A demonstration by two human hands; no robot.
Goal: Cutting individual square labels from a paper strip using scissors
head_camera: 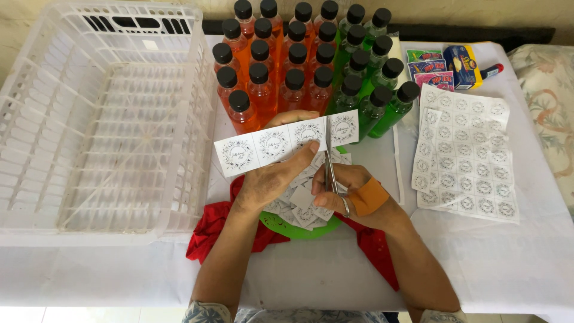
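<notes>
A white paper strip (287,142) of four square labels, each printed with a round wreath design, is held level above the table edge, just in front of the bottles. It is pinched by the left hand (272,179), thumb on the front, fingers curled behind and mostly hidden. Scissors (329,164) are gripped by the right hand (353,194), fingers closed through the handles, blades upright on the seam between the third and fourth label; how far the blades are parted cannot be told. An orange band is seen around the right hand. Cut labels (302,206) are piled on a green plate (296,230), largely covered by both hands. A red cloth (209,230) lies beneath. The design's small writing is not legible.
</notes>
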